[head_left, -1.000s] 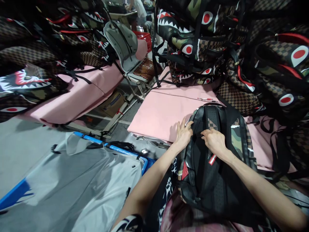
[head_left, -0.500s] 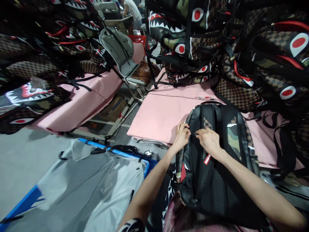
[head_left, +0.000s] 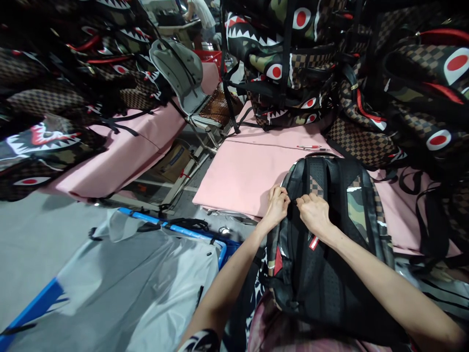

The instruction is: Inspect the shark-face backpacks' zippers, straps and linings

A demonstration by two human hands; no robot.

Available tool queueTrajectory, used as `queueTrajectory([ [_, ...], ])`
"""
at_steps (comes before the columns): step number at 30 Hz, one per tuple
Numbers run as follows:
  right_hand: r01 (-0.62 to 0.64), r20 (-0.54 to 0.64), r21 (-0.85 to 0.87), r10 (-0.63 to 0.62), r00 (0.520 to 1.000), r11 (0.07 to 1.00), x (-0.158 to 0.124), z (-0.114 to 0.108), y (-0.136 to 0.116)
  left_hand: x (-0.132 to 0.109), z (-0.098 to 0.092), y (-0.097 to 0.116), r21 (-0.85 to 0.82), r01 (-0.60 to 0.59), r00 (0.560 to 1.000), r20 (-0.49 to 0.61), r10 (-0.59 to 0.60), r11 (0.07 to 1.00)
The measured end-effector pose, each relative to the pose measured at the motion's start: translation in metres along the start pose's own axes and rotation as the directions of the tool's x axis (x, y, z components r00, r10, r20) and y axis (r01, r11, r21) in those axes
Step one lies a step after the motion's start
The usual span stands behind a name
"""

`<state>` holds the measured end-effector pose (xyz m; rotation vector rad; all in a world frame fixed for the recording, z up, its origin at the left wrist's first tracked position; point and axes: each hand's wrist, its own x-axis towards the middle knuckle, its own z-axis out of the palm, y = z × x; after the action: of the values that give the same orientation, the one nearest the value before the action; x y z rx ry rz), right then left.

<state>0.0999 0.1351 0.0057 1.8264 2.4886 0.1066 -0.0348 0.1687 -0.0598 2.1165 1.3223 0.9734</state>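
A black backpack [head_left: 340, 288] with checkered and camouflage panels rests on my lap against the table edge, its padded back and shoulder straps facing up. At its left side edge, my left hand [head_left: 277, 203] is closed, with fingertips pinching the bag's side. Just right of it, my right hand [head_left: 313, 212] is closed too, knuckles up, over the left shoulder strap. Its fingertips pinch a small dark piece near my left fingers, too small to make out. Below the right hand hangs a red and white tag [head_left: 314, 243] on the strap.
A pink-covered table [head_left: 238, 171] lies ahead, with pens [head_left: 309, 147] on it. Stacked shark-face backpacks [head_left: 274, 73] rise behind and at both sides. A blue-framed bin with a grey liner [head_left: 146, 288] stands at left. Beyond are a chair [head_left: 178, 73] and a person [head_left: 201, 17].
My right hand has shifted slightly left, closer to my left hand. The dark piece between the fingers shows less now. The backpack stays in place.
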Motion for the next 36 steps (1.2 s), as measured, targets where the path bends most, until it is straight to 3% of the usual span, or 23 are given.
queueTrajectory([
  [5, -0.007, -0.007, 0.025, 0.007, 1.0, 1.0, -0.006, -0.006, 0.005, -0.005, -0.027, -0.004, -0.06, 0.043, 0.997, 0.064, -0.039, 0.997],
  [9, 0.005, -0.008, 0.055, -0.005, 1.0, 0.998, -0.016, -0.009, 0.009, -0.025, -0.048, -0.006, -0.093, 0.061, 0.987, 0.157, -0.045, 0.994],
  [15, 0.019, -0.016, 0.069, -0.018, 1.0, 0.997, -0.022, -0.01, 0.009, -0.044, -0.029, 0.011, 0.171, -0.011, 0.992, 0.128, -0.011, 0.985],
  [25, 0.036, 0.003, 0.106, -0.036, 0.999, 0.994, -0.028, -0.011, 0.01, -0.028, -0.026, 0.023, 0.306, -0.062, 0.983, 0.183, 0.005, 0.95],
  [28, 0.041, 0.001, 0.122, -0.042, 0.999, 0.992, -0.029, -0.01, 0.009, -0.031, -0.022, 0.024, 0.312, -0.135, 0.974, 0.217, 0.067, 0.941],
  [36, 0.066, 0.005, 0.156, -0.068, 0.998, 0.986, -0.029, -0.01, 0.006, -0.038, -0.013, 0.009, 0.124, -0.05, 0.994, 0.101, 0.038, 0.991],
])
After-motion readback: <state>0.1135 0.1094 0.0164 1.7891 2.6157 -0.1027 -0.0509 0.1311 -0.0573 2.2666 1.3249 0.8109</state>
